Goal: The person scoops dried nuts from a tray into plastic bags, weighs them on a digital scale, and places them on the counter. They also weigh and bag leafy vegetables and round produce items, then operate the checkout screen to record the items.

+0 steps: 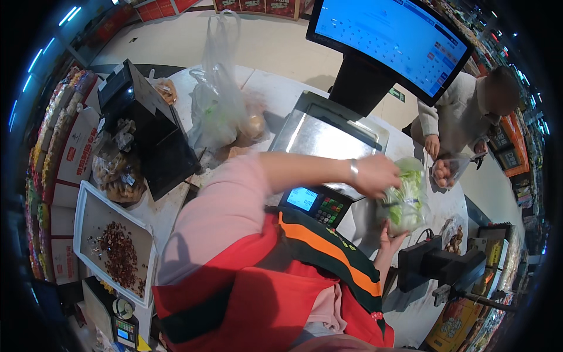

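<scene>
A napa cabbage [407,193] in clear plastic wrapping is at the right of a weighing scale's metal pan [334,136]. My right hand [391,240] holds it from below, fingers against its near end. My left hand [378,176], blurred and wearing a silver bangle, reaches across the scale's right side to the cabbage's upper left edge. Its fingertips are hard to make out, so its grip is unclear. Below my left forearm is the scale's lit display and keypad [314,204].
A touchscreen monitor [391,39] stands behind the scale. Bagged produce [215,114] sits left of it, near a black machine [149,127]. Farther left is a white tray [81,220] of small brown pieces. At right, another person [457,110] is beside bagged round brown items [444,171]. A black stand-mounted device [433,264] is nearer.
</scene>
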### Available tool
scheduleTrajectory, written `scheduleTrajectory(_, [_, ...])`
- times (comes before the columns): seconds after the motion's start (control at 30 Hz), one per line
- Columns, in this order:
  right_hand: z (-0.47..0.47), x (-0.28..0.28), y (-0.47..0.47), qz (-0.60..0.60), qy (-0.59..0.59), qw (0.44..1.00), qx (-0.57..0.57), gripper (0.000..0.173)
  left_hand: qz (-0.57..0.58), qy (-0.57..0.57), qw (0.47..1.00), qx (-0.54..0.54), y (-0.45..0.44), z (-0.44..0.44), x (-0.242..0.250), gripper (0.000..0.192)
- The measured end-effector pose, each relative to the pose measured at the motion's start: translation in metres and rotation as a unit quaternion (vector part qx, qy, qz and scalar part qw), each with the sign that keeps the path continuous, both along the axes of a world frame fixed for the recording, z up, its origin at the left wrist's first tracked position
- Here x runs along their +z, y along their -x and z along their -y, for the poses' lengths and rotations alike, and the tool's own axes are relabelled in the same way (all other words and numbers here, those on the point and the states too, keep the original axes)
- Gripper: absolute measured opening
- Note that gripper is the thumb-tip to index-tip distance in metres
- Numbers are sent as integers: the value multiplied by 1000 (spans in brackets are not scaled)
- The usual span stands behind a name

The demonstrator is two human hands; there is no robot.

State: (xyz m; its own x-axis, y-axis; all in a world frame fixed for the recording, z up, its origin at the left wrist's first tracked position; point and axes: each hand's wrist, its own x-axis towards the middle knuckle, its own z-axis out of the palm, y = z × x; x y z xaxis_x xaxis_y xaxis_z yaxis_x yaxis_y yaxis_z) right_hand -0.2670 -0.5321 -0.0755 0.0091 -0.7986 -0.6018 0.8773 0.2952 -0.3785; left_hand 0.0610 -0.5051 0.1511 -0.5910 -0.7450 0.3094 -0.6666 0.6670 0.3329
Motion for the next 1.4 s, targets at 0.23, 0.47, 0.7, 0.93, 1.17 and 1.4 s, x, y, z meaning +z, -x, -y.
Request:
scheduleTrajectory(0.23, [-13, -3, -17, -22, -41, 998, -51, 49, 215, -32, 844, 490, -271, -139, 84, 45])
scheduleTrajectory(0.47, [-78, 44, -153, -338, 75, 936, 56, 25, 237, -10, 751, 616, -318, -186, 29, 24])
scheduleTrajectory(0.7, [-99, 120, -297, -289, 364, 836, 292, 9, -50, 22, 869, 492, -274, -261, 1, 16])
scheduleTrajectory(0.93, [-133, 166, -465, -323, 723, 401, 462, 98, -297, -6, 861, 413, -276, -258, 10, 15])
scheduleTrajectory(1.17, [-195, 161, -565, -270, 718, 402, 499, 81, -540, -181, 763, 305, -263, -257, 15, 17])
scheduleTrajectory(1.4, [-212, 151, -601, -142, 617, 437, 638, 64, -702, -116, 643, 282, -323, -277, 57, 17])
